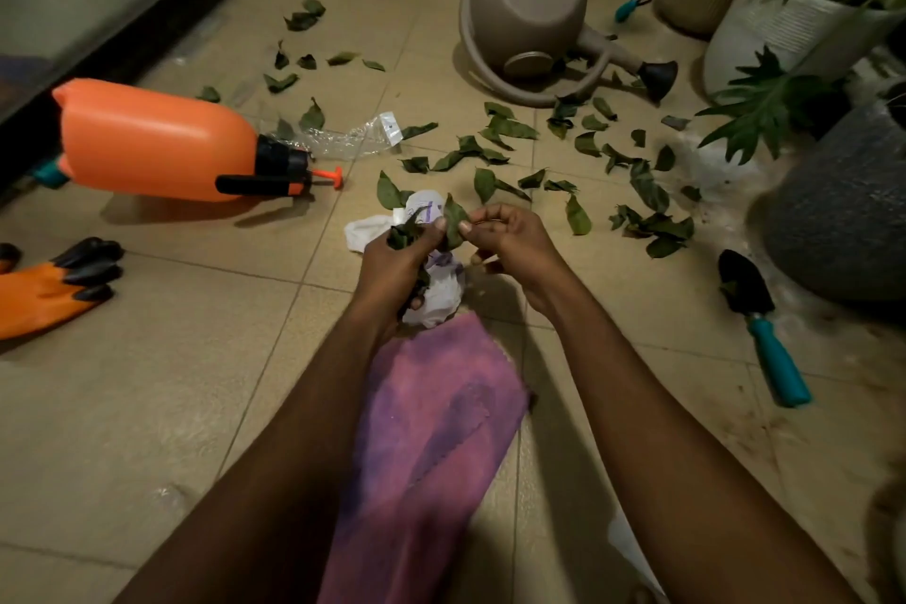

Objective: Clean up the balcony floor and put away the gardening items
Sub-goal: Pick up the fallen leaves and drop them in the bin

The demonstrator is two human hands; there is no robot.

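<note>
Pink cloth [431, 407] lies below your hands: your left hand [397, 260] grips a leaf bunch [404, 233], your right hand [510, 235] pinches one leaf [453, 223] against it, and the loose leaves [649, 191] lie on the floor [196, 358] ahead toward its right edge, nearer your right.

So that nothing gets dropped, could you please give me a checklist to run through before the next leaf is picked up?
1. Left hand grips the gathered leaves: ok.
2. Right hand pinches one leaf beside it: ok.
3. Room in the left hand for more: cannot tell.
4. Scattered leaves off the floor: not ok, many lie ahead.
5. Trowel, orange pressure sprayer and watering can put away: not ok, all lie on the tiles.
</note>
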